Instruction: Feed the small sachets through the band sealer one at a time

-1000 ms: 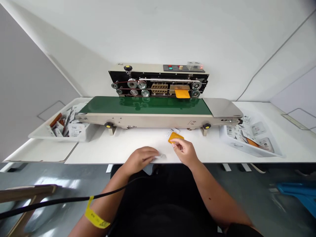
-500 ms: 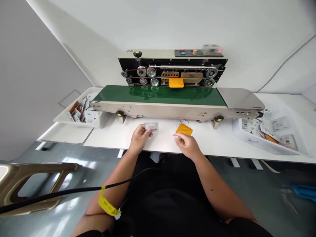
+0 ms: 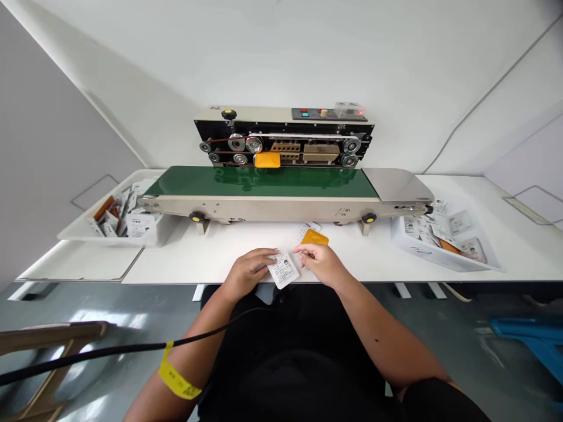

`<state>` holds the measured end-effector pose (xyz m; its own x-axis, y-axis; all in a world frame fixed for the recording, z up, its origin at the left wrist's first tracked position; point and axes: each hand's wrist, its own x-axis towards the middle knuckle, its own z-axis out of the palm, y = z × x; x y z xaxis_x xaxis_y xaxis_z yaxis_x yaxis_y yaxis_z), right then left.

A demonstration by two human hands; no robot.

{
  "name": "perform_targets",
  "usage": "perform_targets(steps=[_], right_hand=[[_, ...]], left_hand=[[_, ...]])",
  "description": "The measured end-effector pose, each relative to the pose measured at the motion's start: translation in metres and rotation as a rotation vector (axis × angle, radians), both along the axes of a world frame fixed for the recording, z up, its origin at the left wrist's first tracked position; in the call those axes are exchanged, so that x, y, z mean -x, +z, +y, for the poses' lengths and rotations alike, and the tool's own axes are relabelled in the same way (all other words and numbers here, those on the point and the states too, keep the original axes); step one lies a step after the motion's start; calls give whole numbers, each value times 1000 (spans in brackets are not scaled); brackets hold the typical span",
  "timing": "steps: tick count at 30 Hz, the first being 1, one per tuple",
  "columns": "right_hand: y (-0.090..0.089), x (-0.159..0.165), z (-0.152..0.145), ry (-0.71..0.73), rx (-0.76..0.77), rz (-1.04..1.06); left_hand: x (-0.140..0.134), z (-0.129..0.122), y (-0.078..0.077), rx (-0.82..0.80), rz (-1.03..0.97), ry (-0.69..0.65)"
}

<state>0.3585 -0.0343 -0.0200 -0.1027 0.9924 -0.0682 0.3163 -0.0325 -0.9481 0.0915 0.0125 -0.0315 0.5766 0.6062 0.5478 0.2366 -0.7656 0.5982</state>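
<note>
A flat white packet [image 3: 282, 270] with printed lines and a small dark picture lies tilted over the table's front edge. My left hand [image 3: 250, 272] grips its upper left part between thumb and fingers. Close by its right side, my right hand [image 3: 323, 262] has its fingers curled into a pinch; whatever may be in them is too small to make out. Just beyond that hand rests an orange packet [image 3: 315, 237], partly over a white printed packet [image 3: 311, 225]. Another orange packet [image 3: 267, 159] sticks out from the rollers of the band sealer [image 3: 285, 111].
The sealer's green conveyor belt [image 3: 259, 181] runs across the table [image 3: 197, 258]. White bins hold several packets at the left [image 3: 165, 231] and right [image 3: 433, 255]. A black cable [image 3: 132, 349] with a yellow tag crosses my left forearm. A brown stool [image 3: 65, 357] stands lower left.
The packet in my left hand has come nearer and turned, showing its printed face. My hands are closer together. The orange packet in the sealer has moved left along the rollers. The view has shifted.
</note>
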Motion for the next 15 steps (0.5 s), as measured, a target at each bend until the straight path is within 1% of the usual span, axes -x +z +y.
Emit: perform_targets(steps=[2,4,7,9,10,12,13,15], right_hand=[[5,-6,2,0,31,10],[8,-4,1,43,86,43],[6,11,-5,137,173,120],[7,21,-8,171,191,162],[11,23,-8,170,184,168],[25,17,-6,116,148,154],[36,8,-3,54,118,140],[62,-22,7,-115,38,114]], left_hand=[[1,0,-2,-24,-26,12],[2,0,-4,-47,-64,65],[4,-1,-8,-72,-112,171],[5,-1,-9,-91,-123,188],[5,-1,-8,-101,-121,187],[5,-1,-6,-114,-99,188],[5,-1,-5,-114,-85,195],[4,-1,-2,-104,-73,204]])
